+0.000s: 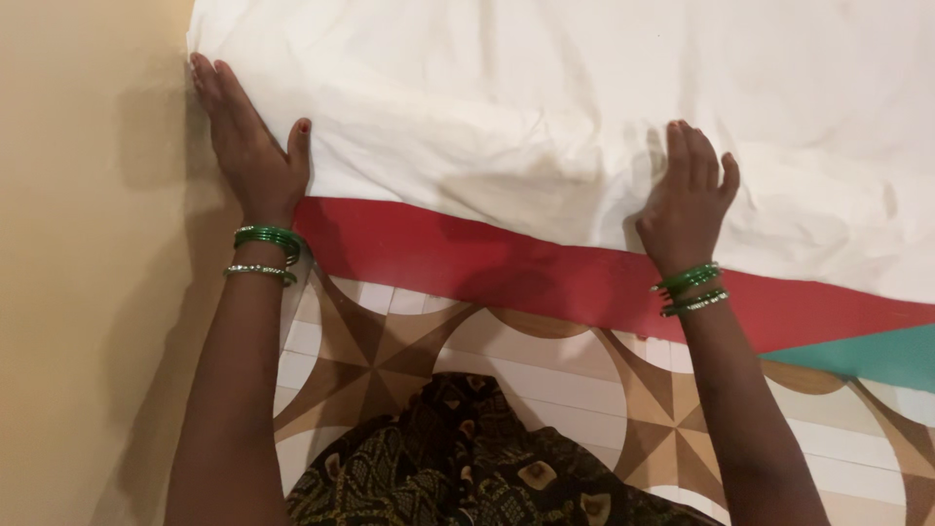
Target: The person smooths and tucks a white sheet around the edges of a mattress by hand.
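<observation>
— How were the fingers set?

— Both sets lay flat and spread, gripping nothing. The left hand (251,146) pressed palm-down on the sheet (545,107) at its corner, about ten o'clock in the view, fingers (222,97) stretched toward twelve beside the wall (88,263), thumb out toward two. The right hand (688,200) rested flat near three o'clock of centre, fingers (693,151) slightly apart on a rumpled fold by the sheet's near edge.

— And the sheet itself?

— It covered the upper part of the view, white, creased between the hands. Its near edge ran from nine down toward four o'clock, over a red band (506,268) of the mattress, with a teal patch (867,356) at four.

— Which step did that look like?

— Smoothing, I judged: palms down, nothing pinched, wrinkles lying between them.

— What did the next move call for?

— Probably a sweep outward with flat palms, with the corner held down so it did not pull free.

— Anything else nearby?

— Green bangles (268,239) on both wrists, and patterned floor (545,380) at six.
</observation>
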